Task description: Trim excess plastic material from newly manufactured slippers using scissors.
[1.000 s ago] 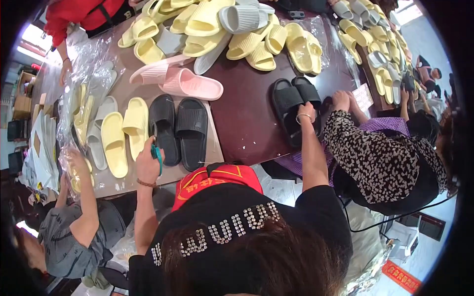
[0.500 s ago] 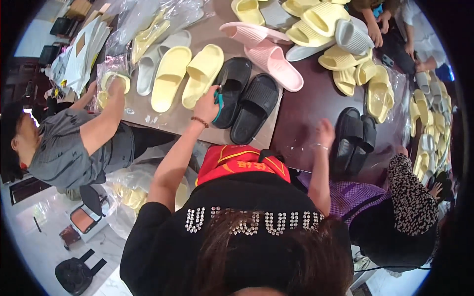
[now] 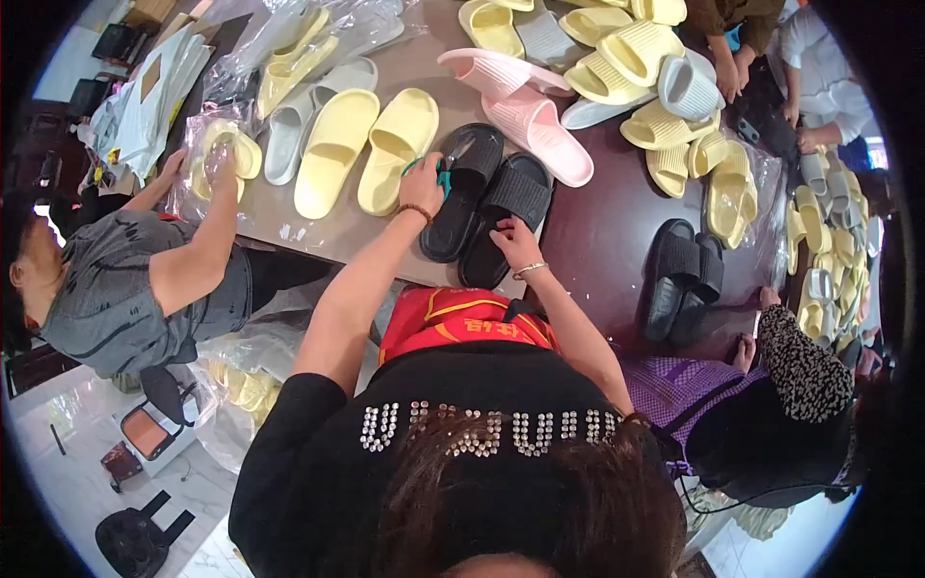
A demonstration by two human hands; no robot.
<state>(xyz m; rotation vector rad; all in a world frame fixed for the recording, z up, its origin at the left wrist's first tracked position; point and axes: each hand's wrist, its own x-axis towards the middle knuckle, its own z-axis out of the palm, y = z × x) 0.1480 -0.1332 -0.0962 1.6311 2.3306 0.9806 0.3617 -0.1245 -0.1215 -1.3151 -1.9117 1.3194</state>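
Hands at black slippers, table edge close, maroon tabletop spreading rightward

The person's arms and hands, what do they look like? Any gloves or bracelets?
No gloves: both hands are bare. The left arm comes out of a short black sleeve; long hair partly hides where the right sleeve ends. The left hand has a reddish-brown beaded bracelet at its wrist; the right hand has a thin, pale, shiny bangle.
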